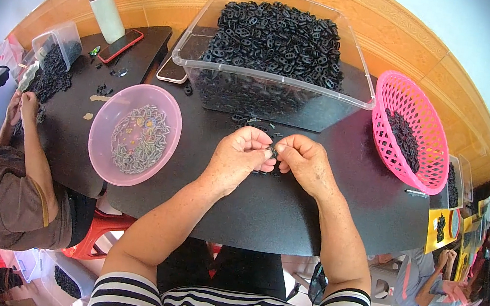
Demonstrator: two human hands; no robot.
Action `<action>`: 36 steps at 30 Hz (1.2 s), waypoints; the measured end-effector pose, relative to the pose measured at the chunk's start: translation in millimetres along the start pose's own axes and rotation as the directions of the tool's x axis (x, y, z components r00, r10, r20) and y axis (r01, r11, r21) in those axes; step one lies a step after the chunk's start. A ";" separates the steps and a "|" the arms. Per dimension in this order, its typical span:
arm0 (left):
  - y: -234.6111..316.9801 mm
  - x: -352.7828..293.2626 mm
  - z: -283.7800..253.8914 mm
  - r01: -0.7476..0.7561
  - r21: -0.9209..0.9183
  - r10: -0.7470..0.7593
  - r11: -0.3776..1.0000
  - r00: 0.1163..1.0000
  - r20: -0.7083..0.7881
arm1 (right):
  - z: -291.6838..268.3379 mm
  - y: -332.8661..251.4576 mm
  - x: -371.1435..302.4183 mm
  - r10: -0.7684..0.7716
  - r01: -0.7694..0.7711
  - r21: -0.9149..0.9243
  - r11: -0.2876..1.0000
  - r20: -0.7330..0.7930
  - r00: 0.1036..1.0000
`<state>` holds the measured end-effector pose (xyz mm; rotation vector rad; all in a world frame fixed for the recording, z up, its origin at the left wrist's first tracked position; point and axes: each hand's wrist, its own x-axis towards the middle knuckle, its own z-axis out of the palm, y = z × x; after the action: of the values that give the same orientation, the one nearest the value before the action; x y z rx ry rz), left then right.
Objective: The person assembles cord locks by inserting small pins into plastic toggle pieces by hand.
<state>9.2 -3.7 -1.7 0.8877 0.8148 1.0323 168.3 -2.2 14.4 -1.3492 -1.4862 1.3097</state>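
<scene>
Over the dark table [261, 217], my left hand [235, 159] and my right hand [310, 165] meet with thumbs and fingertips pinched together. Between them is a small black plastic piece [274, 152], mostly covered by the fingers. Both hands are closed on it. A few loose black pieces and thin grey metal bits [253, 120] lie just beyond my fingers. Behind them a large clear bin [273, 80] holds a heap of black plastic pieces [275, 39] with holes in them.
Left of my arm stands a pink bowl [99, 134] of small grey metal parts [140, 142]. A pink basket [436, 132] with black pieces is at the right. Phones [121, 47] and a white bottle [107, 14] lie back left. A co-worker [12, 184] sits at the left.
</scene>
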 end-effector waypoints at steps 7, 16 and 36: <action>-1.2 -0.1 -0.7 -0.026 -0.012 0.026 1.000 0.999 -0.030 | 0.6 2.3 0.2 -0.010 0.010 -0.082 0.997 -0.004 1.000; -3.6 0.1 -3.2 -0.027 0.049 0.027 0.998 1.000 0.012 | 0.5 4.1 1.1 -0.011 0.010 -0.067 0.998 -0.011 1.000; -2.7 -0.3 -0.3 -0.001 -0.025 0.001 1.000 1.000 -0.004 | -4.7 1.2 -0.3 0.017 -0.016 0.065 0.998 -0.007 1.000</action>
<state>9.9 -4.6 -4.2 0.8653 0.8034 1.0427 173.1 -1.6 14.3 -1.3264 -1.4182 1.3501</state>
